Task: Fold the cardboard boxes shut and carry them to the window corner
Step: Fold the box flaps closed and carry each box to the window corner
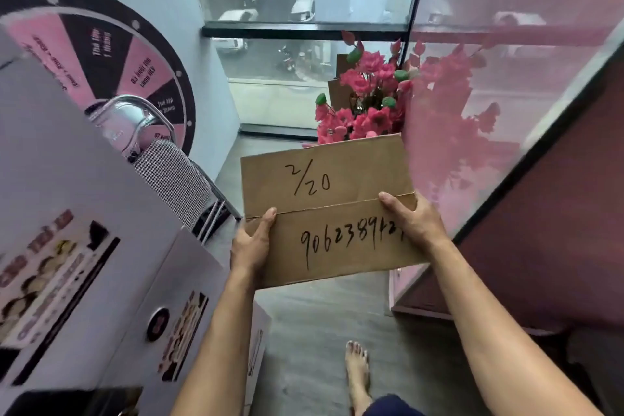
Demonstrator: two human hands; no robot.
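A glass window corner (304,27) lies ahead, pink flowers (364,101) standing in it. Above the grey floor (314,331), a closed box (331,209) is held just before the flowers, left hand (251,246) and right hand (410,219) gripping its side edges, thumbs on top.

closed cardboard box (324,209), left hand (251,246), right hand (410,219) gripping sides

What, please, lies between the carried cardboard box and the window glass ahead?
In the head view, pink artificial flowers standing in an open brown box lie between the cardboard box and the window.
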